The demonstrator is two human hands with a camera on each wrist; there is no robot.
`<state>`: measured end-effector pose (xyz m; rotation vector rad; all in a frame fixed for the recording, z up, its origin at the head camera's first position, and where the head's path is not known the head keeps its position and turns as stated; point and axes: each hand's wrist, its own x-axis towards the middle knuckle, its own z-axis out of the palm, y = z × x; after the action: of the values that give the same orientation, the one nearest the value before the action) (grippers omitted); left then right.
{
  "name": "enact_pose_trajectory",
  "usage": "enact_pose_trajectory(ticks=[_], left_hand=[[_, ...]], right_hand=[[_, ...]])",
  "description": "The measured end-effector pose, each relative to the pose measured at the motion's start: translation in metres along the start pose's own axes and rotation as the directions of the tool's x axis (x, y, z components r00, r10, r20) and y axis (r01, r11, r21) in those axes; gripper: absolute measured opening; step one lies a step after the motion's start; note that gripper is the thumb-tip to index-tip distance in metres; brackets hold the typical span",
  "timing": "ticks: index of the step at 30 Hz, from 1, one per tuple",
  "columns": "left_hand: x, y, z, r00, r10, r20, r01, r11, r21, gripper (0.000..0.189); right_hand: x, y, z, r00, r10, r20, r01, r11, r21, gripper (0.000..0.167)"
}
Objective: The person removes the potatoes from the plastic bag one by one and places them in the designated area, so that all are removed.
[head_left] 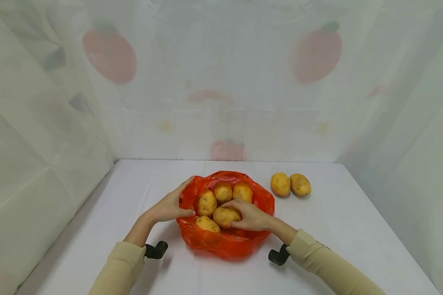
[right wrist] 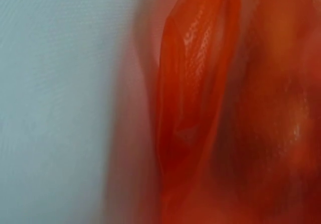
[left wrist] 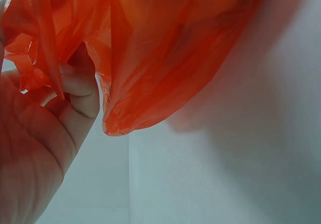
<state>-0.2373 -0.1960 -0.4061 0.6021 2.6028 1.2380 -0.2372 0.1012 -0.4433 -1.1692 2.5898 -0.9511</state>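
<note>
A red plastic bag (head_left: 225, 248) stands with its mouth spread wide on the table, and several yellow potatoes (head_left: 206, 203) show inside it. My left hand (head_left: 171, 206) grips the bag's left rim; in the left wrist view its fingers (left wrist: 83, 91) curl into the crumpled plastic. Inside the mouth, my right hand (head_left: 252, 216) holds a potato (head_left: 224, 217) between thumb and fingers, among the others. In the right wrist view only the bag's film (right wrist: 190, 83) and blurred shapes behind it appear; the right hand is hidden there.
Two more potatoes, one on the left (head_left: 280, 184) and one on the right (head_left: 300, 184), lie side by side behind and right of the bag. The white table (head_left: 144, 176) is bordered by pale fabric walls (head_left: 214, 53) at the back and both sides.
</note>
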Motion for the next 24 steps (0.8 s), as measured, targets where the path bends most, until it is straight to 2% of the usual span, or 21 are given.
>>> enact_pose_trajectory(ticks=[7, 17, 24], left_hand=[[0.001, -0.001, 0.001, 1.0, -0.002, 0.003, 0.002, 1.0, 0.011, 0.099], [-0.013, 0.035, -0.005, 1.0, -0.003, 0.021, 0.003, 1.0, 0.002, 0.095], [-0.013, 0.037, -0.005, 1.0, 0.0, 0.013, 0.0, 1.0, -0.003, 0.093]], right_hand=[[0.0, 0.002, 0.001, 1.0, -0.013, 0.003, 0.013, 1.0, 0.012, 0.049], [-0.001, 0.003, 0.0, 0.999, -0.038, -0.018, 0.039, 0.999, 0.028, 0.049], [-0.003, 0.002, -0.004, 0.999, -0.024, -0.045, 0.024, 1.0, 0.015, 0.05]])
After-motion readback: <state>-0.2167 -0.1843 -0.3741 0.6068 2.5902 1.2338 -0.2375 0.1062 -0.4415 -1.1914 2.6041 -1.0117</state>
